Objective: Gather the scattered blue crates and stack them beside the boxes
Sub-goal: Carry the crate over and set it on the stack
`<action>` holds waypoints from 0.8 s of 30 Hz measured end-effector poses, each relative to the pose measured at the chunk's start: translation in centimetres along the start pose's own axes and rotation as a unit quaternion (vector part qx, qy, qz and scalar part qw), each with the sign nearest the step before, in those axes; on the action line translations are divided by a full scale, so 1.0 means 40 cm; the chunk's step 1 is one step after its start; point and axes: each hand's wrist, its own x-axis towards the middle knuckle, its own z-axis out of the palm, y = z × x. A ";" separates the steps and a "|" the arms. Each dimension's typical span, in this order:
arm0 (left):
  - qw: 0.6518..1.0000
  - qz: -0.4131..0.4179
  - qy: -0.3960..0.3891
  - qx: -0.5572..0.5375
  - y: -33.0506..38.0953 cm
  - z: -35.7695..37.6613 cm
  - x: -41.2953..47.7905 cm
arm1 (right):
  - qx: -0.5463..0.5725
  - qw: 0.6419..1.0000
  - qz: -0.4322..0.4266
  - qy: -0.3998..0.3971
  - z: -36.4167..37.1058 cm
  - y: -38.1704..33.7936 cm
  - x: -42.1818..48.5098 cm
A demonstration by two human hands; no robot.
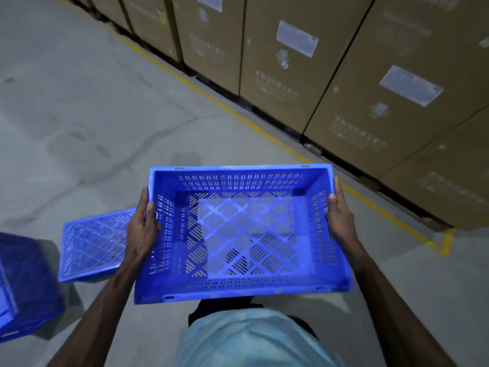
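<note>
A person carries an empty blue crate (238, 181) in front of the body, open side up and well clear of the floor (92, 102). The left hand (143, 229) grips the crate's left short wall and the right hand (340, 215) grips the right one. Each thumb hooks over the rim to the inside while the fingers run down the outside. Holding the two opposite ends likely keeps the wide, light crate level and balanced, and leaves its base free to be set down flat. The crate is angled towards the row of tall cardboard boxes (277, 62), which stands along the far right edge of the floor behind a yellow line (238, 115). That fits a carry towards a stacking spot beside them, though no stack shows there yet. Two more blue crates lie on the floor to the person's left, well apart from the boxes. An overturned crate (95, 245) rests bottom up just beside the left forearm. Another crate (23, 287) sits at the lower left edge of the view, partly cut off. Both look scattered rather than placed, so the gathering seems at an early stage. The lattice walls and base should give an easy grip and let the crates nest or stack squarely, provided the corners are lined up.
</note>
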 end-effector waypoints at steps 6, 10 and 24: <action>0.999 -0.031 0.026 0.011 0.078 0.042 0.291 | -0.018 0.998 -0.050 -0.014 0.058 -0.207 0.308; 0.996 -0.056 0.061 0.021 0.106 0.030 0.468 | 0.020 0.995 -0.088 -0.032 0.148 -0.341 0.532; 0.969 -0.149 0.192 0.035 0.086 -0.082 1.213 | 0.013 0.972 -0.166 -0.169 0.681 -0.968 1.285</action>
